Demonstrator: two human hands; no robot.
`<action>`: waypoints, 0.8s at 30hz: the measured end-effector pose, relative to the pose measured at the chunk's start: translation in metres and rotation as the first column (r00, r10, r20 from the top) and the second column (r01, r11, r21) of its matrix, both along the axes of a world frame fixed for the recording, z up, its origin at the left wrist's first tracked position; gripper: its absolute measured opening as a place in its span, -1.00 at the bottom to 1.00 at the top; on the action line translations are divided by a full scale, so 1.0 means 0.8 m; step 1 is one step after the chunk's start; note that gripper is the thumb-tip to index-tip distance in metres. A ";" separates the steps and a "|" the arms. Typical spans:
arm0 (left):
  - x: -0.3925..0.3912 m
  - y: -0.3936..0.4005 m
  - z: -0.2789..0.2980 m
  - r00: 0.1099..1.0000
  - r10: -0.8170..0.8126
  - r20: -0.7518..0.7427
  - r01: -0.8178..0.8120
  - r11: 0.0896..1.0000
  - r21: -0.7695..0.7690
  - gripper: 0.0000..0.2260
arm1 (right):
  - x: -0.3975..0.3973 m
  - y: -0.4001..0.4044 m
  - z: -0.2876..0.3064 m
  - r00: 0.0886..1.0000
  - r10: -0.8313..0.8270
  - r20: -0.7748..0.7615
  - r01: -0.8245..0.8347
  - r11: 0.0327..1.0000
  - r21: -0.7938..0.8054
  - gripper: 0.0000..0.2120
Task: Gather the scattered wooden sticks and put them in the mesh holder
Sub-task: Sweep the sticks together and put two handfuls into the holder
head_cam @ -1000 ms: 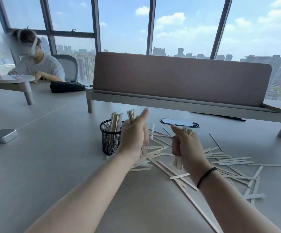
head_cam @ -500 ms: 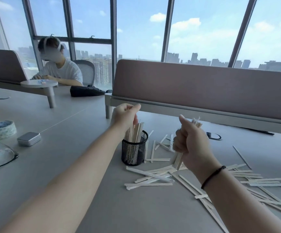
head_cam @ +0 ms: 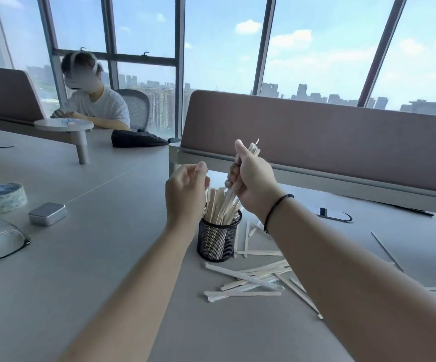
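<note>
1. We see the mesh holder standing upright on the grey table, near its middle, with many wooden sticks already upright inside it.
2. Our right hand is above the holder and a little to the right. Its fingers are curled around a bundle of sticks, which is tilted; the lower ends reach into the mouth of the holder and the upper ends stick out above the thumb.
3. Our left hand is just beside the holder, on its left and above the rim. The fingers are loosely curled and the thumb is close to the fingertips. We cannot tell if it pinches a stick or only hangs near the tops of the sticks.
4. The scattered sticks lie flat on the table in front of the holder and to its right, crossing each other; some are hidden under our right forearm.
5. Toward the left edge of the table we see a small metal tin, a roll of tape and a pair of glasses.
6. At the far left side another person sits at the table.
</note>
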State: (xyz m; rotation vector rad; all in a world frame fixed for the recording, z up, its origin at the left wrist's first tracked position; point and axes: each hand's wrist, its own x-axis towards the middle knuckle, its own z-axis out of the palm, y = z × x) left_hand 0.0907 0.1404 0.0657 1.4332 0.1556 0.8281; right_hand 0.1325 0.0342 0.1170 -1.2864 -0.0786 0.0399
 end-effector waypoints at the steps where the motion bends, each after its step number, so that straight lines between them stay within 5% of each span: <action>1: -0.001 -0.002 -0.002 1.000 0.002 0.007 -0.002 1.000 -0.010 -0.77 | 0.003 0.005 -0.005 1.000 -0.002 0.002 0.002 0.999 -0.050 -0.57; 7: -0.003 -0.002 -0.007 1.000 -0.002 0.004 0.002 1.000 -0.020 -0.72 | 0.006 0.018 -0.028 0.997 0.021 0.073 -0.005 0.976 -0.218 -0.70; 15: -0.006 -0.002 -0.008 0.999 -0.024 0.039 0.022 0.999 0.046 -0.75 | 0.000 -0.007 -0.017 0.915 -0.021 0.402 0.192 0.901 -0.390 -0.72; 21: -0.041 -0.052 0.007 0.965 -0.218 0.146 0.163 0.934 0.317 -0.79 | -0.013 -0.072 -0.030 0.937 -0.174 0.302 0.233 0.957 -0.173 -0.77; 24: -0.052 -0.079 -0.005 0.909 -0.416 -0.006 0.355 0.768 0.533 -0.85 | -0.014 -0.128 -0.060 0.947 -0.230 0.224 0.282 0.930 -0.237 -0.82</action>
